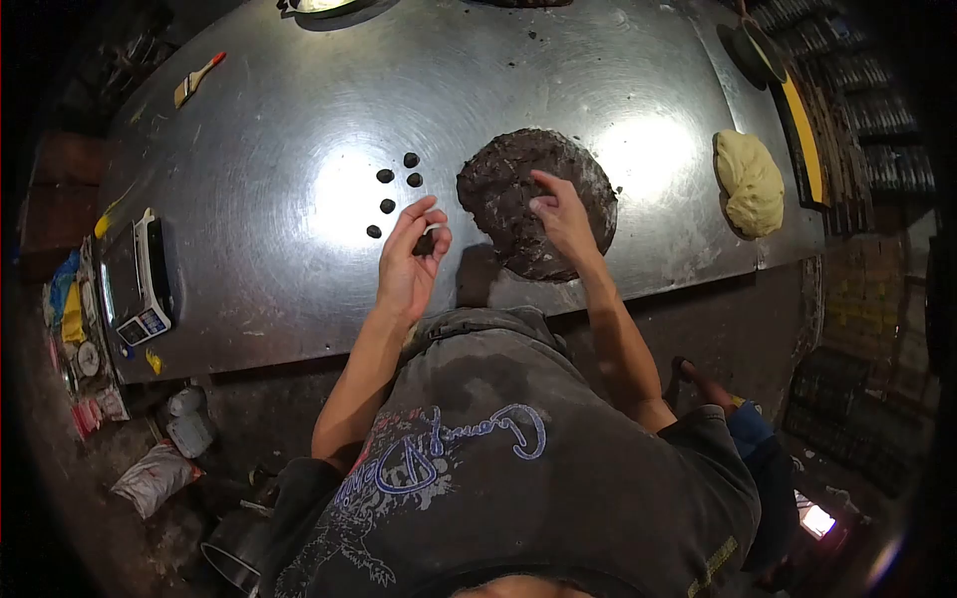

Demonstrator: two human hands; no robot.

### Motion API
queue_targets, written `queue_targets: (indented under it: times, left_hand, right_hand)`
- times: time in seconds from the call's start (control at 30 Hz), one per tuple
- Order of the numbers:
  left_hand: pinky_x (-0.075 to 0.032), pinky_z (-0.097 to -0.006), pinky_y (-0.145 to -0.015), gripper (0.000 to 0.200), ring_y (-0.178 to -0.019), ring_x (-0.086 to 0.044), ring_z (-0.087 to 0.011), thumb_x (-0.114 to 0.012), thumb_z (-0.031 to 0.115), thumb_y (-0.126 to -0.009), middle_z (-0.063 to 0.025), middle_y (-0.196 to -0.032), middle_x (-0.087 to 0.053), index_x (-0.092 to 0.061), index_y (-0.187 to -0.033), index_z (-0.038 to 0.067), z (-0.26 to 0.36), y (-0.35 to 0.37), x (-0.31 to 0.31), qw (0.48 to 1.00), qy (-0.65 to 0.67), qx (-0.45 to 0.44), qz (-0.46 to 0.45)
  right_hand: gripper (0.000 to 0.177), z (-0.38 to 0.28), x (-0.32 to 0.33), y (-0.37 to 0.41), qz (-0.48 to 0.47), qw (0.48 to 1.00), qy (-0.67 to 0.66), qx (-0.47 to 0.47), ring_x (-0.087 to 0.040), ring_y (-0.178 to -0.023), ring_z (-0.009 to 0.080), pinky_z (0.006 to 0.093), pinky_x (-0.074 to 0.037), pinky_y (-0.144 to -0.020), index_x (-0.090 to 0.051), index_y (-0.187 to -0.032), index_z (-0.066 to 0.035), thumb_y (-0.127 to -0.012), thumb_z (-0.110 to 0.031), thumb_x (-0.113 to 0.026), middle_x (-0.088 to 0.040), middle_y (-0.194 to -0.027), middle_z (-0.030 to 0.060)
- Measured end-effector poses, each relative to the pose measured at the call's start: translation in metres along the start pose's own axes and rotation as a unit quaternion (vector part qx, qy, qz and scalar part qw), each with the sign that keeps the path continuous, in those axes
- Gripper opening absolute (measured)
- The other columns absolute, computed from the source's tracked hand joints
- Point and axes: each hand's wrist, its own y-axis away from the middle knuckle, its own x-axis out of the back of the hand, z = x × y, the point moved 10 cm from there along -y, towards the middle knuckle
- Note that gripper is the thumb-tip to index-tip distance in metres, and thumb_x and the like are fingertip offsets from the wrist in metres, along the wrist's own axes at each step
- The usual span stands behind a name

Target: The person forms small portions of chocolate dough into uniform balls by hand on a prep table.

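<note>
My left hand (pixel 407 267) is raised near the table's front edge, its fingers curled around a small dark dough ball (pixel 425 242). Just beyond it, several similar dark balls (pixel 387 206) lie on the metal tabletop. A large flattened mass of dark brown dough (pixel 508 214), dusted with pale flour, lies to the right. Over this dough is my right hand (pixel 566 224), index finger and thumb apart with nothing visible between them. Its other fingers are partly hidden.
A digital scale (pixel 148 279) stands at the left edge and a brush (pixel 197 82) lies at the far left. To the right sits a pale yellow dough lump (pixel 750 184). Another person's leg (pixel 713 384) shows below the table on the right. A pan (pixel 329 8) is at the back.
</note>
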Motion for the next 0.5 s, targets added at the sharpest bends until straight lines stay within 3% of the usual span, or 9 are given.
queue_targets:
  times: [0.07,0.13,0.17,0.23,0.3,0.37,0.4,0.43,0.5]
  left_hand:
    - [-0.049,-0.0297,-0.096,0.038,-0.11,-0.057,-0.0184,-0.045,0.008,-0.102,-0.0134,-0.122,-0.057,-0.045,-0.139,-0.001,0.008,0.001,-0.013,1.0,-0.02,-0.012,0.003]
    - [-0.04,-0.0381,-0.116,0.047,-0.137,-0.047,-0.0267,-0.042,0.003,-0.101,-0.02,-0.144,-0.047,-0.037,-0.147,-0.003,0.011,-0.002,-0.02,0.999,-0.038,-0.014,-0.015]
    - [-0.04,-0.0378,-0.117,0.047,-0.137,-0.047,-0.0273,-0.042,0.005,-0.102,-0.0199,-0.145,-0.047,-0.036,-0.147,-0.003,0.011,-0.004,-0.022,0.998,-0.047,-0.02,-0.019]
    - [-0.04,-0.0373,-0.117,0.046,-0.136,-0.048,-0.0284,-0.041,0.007,-0.103,-0.0197,-0.146,-0.046,-0.036,-0.148,-0.003,0.007,-0.009,-0.033,0.997,-0.066,-0.03,-0.032]
    - [-0.034,-0.0392,-0.119,0.046,-0.139,-0.044,-0.0273,-0.04,0.017,-0.106,-0.0162,-0.15,-0.045,-0.037,-0.149,0.0,-0.001,-0.011,-0.045,0.998,-0.049,-0.034,-0.034]
    - [-0.032,-0.0393,-0.119,0.048,-0.14,-0.043,-0.0263,-0.04,0.023,-0.107,-0.0136,-0.151,-0.045,-0.038,-0.149,0.002,0.003,-0.006,-0.06,1.0,0.001,-0.029,0.003]
    - [-0.03,-0.0393,-0.119,0.052,-0.143,-0.04,-0.0256,-0.036,0.034,-0.108,-0.0099,-0.153,-0.044,-0.038,-0.151,0.005,0.007,-0.006,-0.056,0.999,0.014,-0.024,0.019]
    - [-0.03,-0.0399,-0.12,0.058,-0.144,-0.038,-0.0277,-0.03,0.043,-0.108,-0.0111,-0.155,-0.041,-0.035,-0.152,0.005,0.024,-0.005,-0.068,0.989,0.145,-0.016,-0.018]
    - [-0.021,-0.0388,-0.124,0.06,-0.148,-0.029,-0.0262,-0.02,0.044,-0.11,-0.0111,-0.16,-0.033,-0.026,-0.158,0.009,0.057,-0.003,-0.072,0.982,0.165,-0.074,-0.062]
  right_hand:
    - [0.031,0.015,-0.002,-0.001,-0.023,0.998,0.06,-0.015,-0.066,-0.107,0.0244,0.0355,-0.053,-0.091,-0.065,-0.126,-0.008,-0.096,-0.012,-0.061,-0.066,-0.115,0.0154]
    - [0.032,-0.011,-0.014,-0.008,-0.068,0.993,0.099,0.022,-0.066,-0.107,0.0258,0.0352,-0.053,-0.09,-0.063,-0.129,-0.008,-0.098,-0.015,-0.058,-0.065,-0.118,0.016]
    - [0.033,-0.028,-0.024,-0.008,-0.089,0.988,0.117,0.038,-0.066,-0.106,0.0264,0.0351,-0.053,-0.09,-0.062,-0.13,-0.007,-0.099,-0.016,-0.057,-0.064,-0.119,0.0163]
    - [0.038,-0.077,-0.05,-0.007,-0.079,0.992,0.003,0.102,-0.067,-0.105,0.0308,0.0355,-0.053,-0.09,-0.057,-0.135,-0.006,-0.101,-0.022,-0.055,-0.062,-0.126,0.0177]
    - [0.042,-0.117,-0.088,0.012,-0.141,0.965,-0.218,-0.046,-0.056,-0.127,0.0288,0.0417,-0.043,-0.105,-0.054,-0.139,-0.006,-0.106,-0.031,-0.044,-0.061,-0.133,0.0151]
    - [0.048,-0.157,-0.109,0.023,-0.041,0.968,0.097,0.226,-0.037,-0.143,0.0339,0.0497,-0.025,-0.118,-0.048,-0.145,-0.007,-0.108,-0.035,-0.035,-0.044,-0.151,0.0202]
    - [0.05,-0.166,-0.116,0.029,-0.062,0.964,0.096,0.241,-0.027,-0.148,0.0359,0.0516,-0.017,-0.12,-0.044,-0.147,-0.007,-0.108,-0.036,-0.032,-0.035,-0.156,0.021]
    - [0.053,-0.177,-0.121,0.035,-0.084,0.957,0.096,0.26,-0.017,-0.152,0.0379,0.0534,-0.008,-0.122,-0.04,-0.15,-0.006,-0.108,-0.037,-0.029,-0.027,-0.161,0.0218]
    - [0.058,-0.197,-0.125,0.058,-0.157,0.943,0.025,0.291,-0.017,-0.152,0.0396,0.0527,-0.01,-0.122,-0.032,-0.154,-0.003,-0.107,-0.037,-0.035,-0.022,-0.162,0.0225]
